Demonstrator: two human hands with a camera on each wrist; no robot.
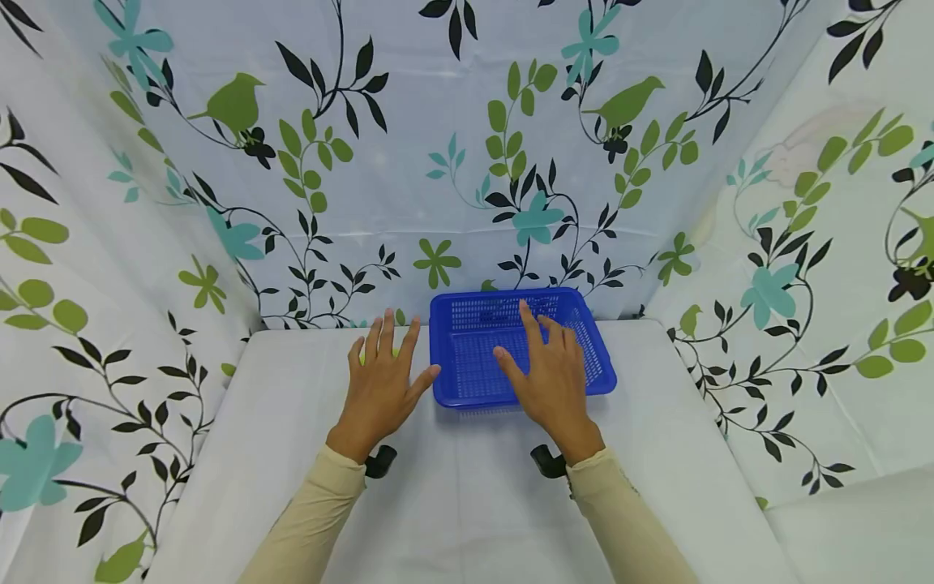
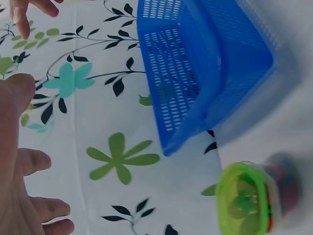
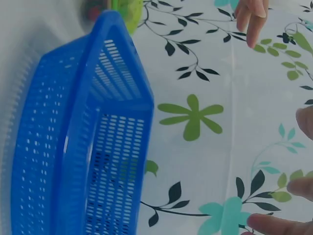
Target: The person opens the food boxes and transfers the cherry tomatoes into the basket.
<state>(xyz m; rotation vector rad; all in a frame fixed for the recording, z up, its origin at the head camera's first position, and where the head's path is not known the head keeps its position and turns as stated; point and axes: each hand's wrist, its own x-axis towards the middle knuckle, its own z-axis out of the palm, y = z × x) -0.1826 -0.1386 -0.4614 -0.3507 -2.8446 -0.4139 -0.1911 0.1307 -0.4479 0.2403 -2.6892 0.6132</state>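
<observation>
A blue perforated plastic basket (image 1: 477,357) sits on the white table, with nothing seen inside it in the head view. My right hand (image 1: 549,377) hovers over the basket with fingers spread and holds nothing. Left of the basket, my left hand (image 1: 381,385) is held palm down, fingers spread. Beneath it is a small clear container with a lime-green lid (image 2: 239,200), mostly hidden by that hand in the head view. Something red shows through the container's side. In the right wrist view, part of the green lid (image 3: 129,14) appears beyond the basket's rim.
A white cloth covers the table (image 1: 467,495). Behind it and at both sides hang white curtains (image 1: 438,203) printed with leaves, birds and flowers. The basket stands near the table's back edge. Each wrist carries a black camera mount (image 1: 381,461).
</observation>
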